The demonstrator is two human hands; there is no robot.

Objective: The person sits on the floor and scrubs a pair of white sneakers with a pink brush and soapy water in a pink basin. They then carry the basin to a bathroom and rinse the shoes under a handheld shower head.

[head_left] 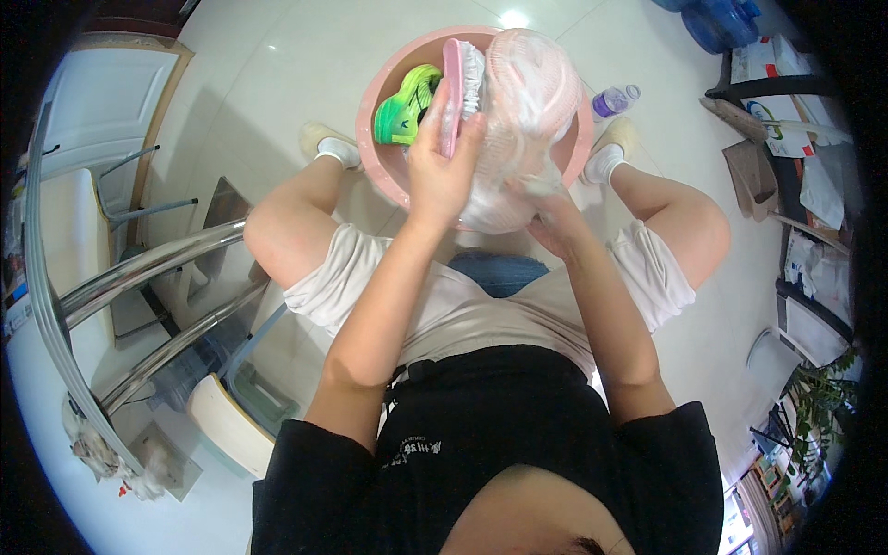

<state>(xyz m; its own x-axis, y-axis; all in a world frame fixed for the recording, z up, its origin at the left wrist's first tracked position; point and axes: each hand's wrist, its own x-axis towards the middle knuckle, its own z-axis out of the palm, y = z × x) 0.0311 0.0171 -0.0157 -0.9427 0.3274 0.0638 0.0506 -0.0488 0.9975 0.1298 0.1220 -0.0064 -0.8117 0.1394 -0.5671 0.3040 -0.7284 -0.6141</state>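
Note:
My left hand (pixel 444 159) grips a pink scrub brush (pixel 452 97) by its back, its white bristles turned right against a foamy shoe. That shoe (pixel 531 90), pale pink and white, is coated in suds with its sole facing up. My right hand (pixel 558 218) holds its lower end from the right and beneath; some fingers are hidden by foam. Both hands are over the near part of a pink plastic basin (pixel 371 163) on the floor between my feet. Inside the basin, left of the brush, lies a bright green and yellow shoe (pixel 406 111).
A clear bottle with a purple label (pixel 610 102) stands right of the basin. Blue water jugs (pixel 718 24) are at the upper right. Along the right side are a dustpan (pixel 749 177) and a loaded rack (pixel 770 90). Chromed metal rails (pixel 159 260) and a chair (pixel 232 423) are left.

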